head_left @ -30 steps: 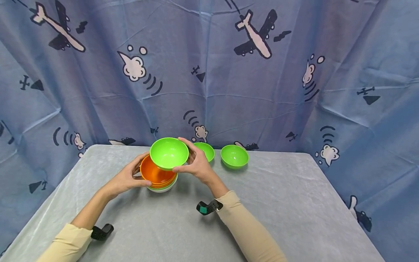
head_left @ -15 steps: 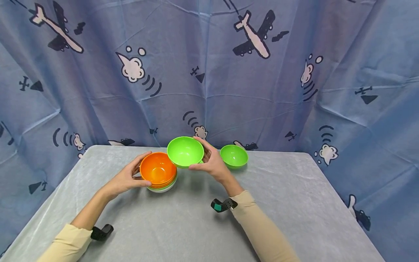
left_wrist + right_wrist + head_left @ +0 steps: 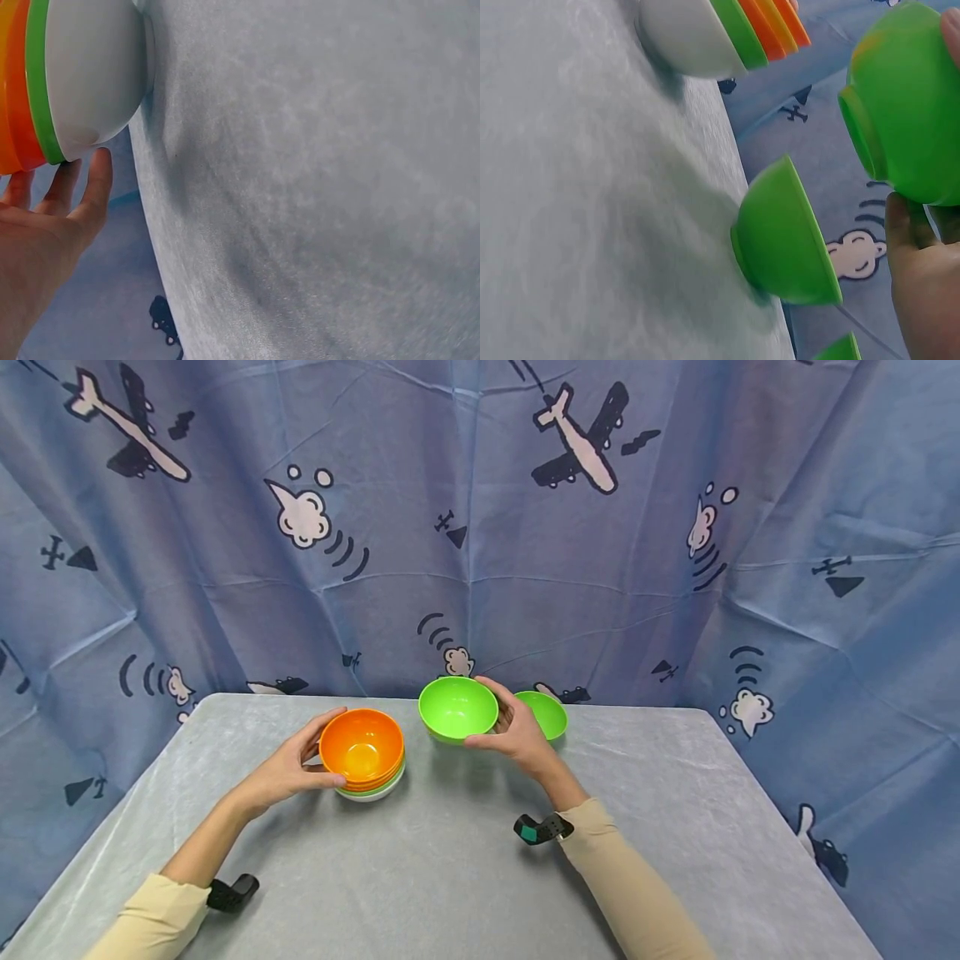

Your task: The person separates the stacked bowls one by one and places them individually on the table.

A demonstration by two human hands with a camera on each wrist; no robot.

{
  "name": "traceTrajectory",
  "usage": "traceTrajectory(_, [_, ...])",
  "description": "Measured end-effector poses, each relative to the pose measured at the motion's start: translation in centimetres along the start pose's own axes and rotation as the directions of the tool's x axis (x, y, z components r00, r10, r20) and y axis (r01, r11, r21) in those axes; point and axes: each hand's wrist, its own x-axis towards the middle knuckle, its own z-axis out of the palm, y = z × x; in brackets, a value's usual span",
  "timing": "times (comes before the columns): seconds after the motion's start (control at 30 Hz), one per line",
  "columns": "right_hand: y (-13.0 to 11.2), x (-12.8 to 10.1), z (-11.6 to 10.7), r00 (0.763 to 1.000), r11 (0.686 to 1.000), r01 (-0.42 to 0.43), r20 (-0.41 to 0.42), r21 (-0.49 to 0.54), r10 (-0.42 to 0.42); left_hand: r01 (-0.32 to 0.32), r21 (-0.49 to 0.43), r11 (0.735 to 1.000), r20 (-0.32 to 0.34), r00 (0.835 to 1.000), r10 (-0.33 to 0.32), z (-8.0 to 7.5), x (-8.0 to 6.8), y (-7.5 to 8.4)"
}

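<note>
A stack of nested bowls (image 3: 362, 747) stands on the left part of the table, orange on top, with green and white below. My left hand (image 3: 292, 764) holds it from the left side, thumb at the front and fingers behind. In my right hand (image 3: 521, 739) a green bowl (image 3: 456, 708) is gripped by its right side, raised above the table, its inside facing up and toward me. The right wrist view shows this held bowl (image 3: 911, 105) apart from a second green bowl (image 3: 784, 236) on the table, which it hides in the head view.
Another green bowl (image 3: 546, 714) sits near the back edge, partly behind my right hand. The grey-covered table (image 3: 420, 877) ends at a blue curtain (image 3: 390, 510) with airplane prints. Black bands with small devices are on both wrists.
My right hand has carried the green bowl rightward from above the stack, uncovering the orange bowl's inside. The left hand stays at the stack.
</note>
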Motion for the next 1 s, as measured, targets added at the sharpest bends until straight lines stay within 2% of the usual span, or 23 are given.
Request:
traceTrajectory(0.23, [-0.2, -0.8, -2.2, 0.998, 0.999, -0.036, -0.050, -0.011, 0.035, 0.001, 0.000, 1.000, 0.007, 1.000, -0.001, 0.0, 0.1, 0.0])
traceTrajectory(0.63, [-2.0, -2.6, -6.7, 0.990, 0.990, -0.070, -0.131, -0.119, 0.055, -0.001, -0.002, 1.000, 0.008, 1.000, 0.001, -0.1, 0.0, 0.0])
traceTrajectory(1.0, [-3.7, -4.6, -10.9, 0.983, 0.983, -0.065, -0.179, -0.170, 0.034, -0.002, -0.002, 1.000, 0.003, 1.000, 0.002, -0.1, 0.0, 0.0])
